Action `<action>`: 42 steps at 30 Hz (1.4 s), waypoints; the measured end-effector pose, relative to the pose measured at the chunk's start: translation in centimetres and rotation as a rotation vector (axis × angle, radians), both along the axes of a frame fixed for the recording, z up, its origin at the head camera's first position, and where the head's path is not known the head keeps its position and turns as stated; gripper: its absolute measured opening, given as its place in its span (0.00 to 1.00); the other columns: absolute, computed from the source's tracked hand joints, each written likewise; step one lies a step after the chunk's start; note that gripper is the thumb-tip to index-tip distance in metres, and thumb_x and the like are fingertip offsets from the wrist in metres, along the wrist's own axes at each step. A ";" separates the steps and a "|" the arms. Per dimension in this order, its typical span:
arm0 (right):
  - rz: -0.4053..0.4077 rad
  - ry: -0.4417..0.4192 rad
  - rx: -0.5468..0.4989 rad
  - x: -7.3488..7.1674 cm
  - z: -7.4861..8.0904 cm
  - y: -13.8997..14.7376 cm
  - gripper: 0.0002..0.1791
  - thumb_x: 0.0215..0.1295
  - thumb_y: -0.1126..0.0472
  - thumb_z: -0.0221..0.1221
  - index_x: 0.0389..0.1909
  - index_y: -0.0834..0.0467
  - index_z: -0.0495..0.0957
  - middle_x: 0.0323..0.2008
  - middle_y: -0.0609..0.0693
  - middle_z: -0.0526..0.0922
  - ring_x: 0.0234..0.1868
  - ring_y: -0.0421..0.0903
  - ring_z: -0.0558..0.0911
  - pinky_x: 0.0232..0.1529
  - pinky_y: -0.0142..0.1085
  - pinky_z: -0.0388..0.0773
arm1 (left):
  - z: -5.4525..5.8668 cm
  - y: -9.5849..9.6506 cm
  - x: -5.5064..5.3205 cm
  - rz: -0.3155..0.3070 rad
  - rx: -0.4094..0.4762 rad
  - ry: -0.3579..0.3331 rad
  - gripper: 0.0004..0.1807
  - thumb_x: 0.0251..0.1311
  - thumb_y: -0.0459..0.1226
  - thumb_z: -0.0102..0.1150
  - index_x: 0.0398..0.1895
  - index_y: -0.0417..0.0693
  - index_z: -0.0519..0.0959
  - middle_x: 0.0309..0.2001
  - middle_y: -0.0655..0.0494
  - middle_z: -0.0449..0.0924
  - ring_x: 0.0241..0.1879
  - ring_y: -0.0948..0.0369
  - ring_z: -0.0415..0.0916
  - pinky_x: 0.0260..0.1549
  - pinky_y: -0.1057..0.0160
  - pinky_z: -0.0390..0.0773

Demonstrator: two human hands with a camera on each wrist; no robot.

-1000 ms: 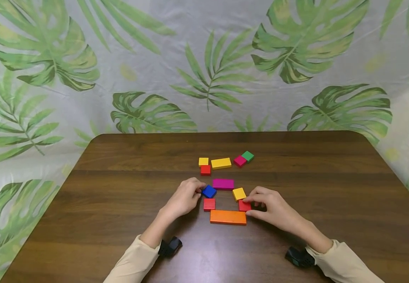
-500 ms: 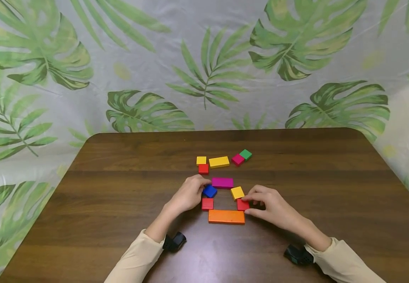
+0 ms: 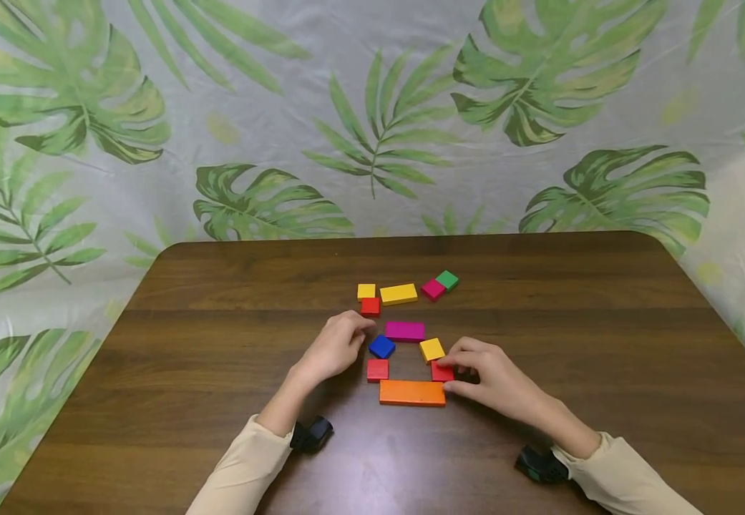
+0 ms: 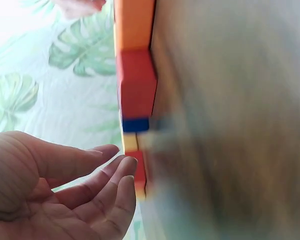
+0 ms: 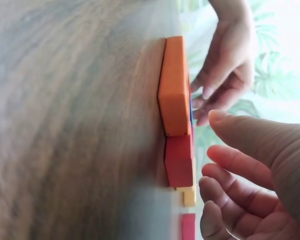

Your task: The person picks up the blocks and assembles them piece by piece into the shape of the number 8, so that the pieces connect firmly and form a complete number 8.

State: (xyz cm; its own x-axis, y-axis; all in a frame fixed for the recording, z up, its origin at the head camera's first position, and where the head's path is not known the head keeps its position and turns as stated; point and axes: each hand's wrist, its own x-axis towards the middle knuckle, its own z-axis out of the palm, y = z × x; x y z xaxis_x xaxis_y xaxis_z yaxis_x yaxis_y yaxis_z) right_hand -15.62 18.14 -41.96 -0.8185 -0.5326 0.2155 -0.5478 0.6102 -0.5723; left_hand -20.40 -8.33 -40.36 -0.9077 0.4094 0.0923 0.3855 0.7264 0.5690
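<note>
Blue block — likely light, rigid; pinch opposite sides. Left hand, right hand — fingers parted, gripping nothing.

In the head view, the right hand hides part of the right-side red block, and the bottom edge crops both cream sleeves. In the left-wrist view, the tabletop is blurred, the orange block runs off the top, the left-side red block hides most of the blue block, and the left edge crops the left hand.
</note>
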 end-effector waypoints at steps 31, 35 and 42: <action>0.061 0.136 0.090 0.8 -0.8 -0.6 0.23 0.46 0.55 0.71 0.44 0.60 0.84 0.34 0.44 0.72 0.33 0.35 0.69 0.30 0.23 0.69 | -0.6 -0.6 -3.9 0.079 -0.105 0.007 0.13 0.55 0.34 0.63 0.43 0.40 0.82 0.38 0.48 0.79 0.35 0.57 0.78 0.37 0.60 0.79; 0.052 0.115 0.082 1.2 -0.9 -0.7 0.22 0.46 0.54 0.70 0.44 0.59 0.84 0.34 0.43 0.72 0.33 0.34 0.68 0.31 0.23 0.70 | -0.6 -0.4 -4.0 0.067 -0.143 0.027 0.13 0.55 0.34 0.64 0.44 0.39 0.82 0.39 0.48 0.78 0.34 0.58 0.77 0.36 0.61 0.78; 0.050 0.141 0.049 0.9 -0.7 -0.7 0.22 0.45 0.56 0.71 0.43 0.60 0.84 0.34 0.43 0.72 0.33 0.35 0.70 0.30 0.24 0.71 | -0.1 0.1 -4.9 0.047 -0.209 0.058 0.15 0.52 0.36 0.66 0.45 0.41 0.82 0.39 0.50 0.78 0.32 0.59 0.73 0.34 0.62 0.77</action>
State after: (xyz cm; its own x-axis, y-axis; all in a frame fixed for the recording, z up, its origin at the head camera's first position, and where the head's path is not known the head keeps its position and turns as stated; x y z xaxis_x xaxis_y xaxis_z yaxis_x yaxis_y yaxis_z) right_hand -14.70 17.42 -42.64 -0.7545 -0.5844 0.2988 -0.6506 0.6059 -0.4578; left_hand -25.32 -8.27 -40.49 -0.9218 0.3825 0.0629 0.3763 0.8440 0.3822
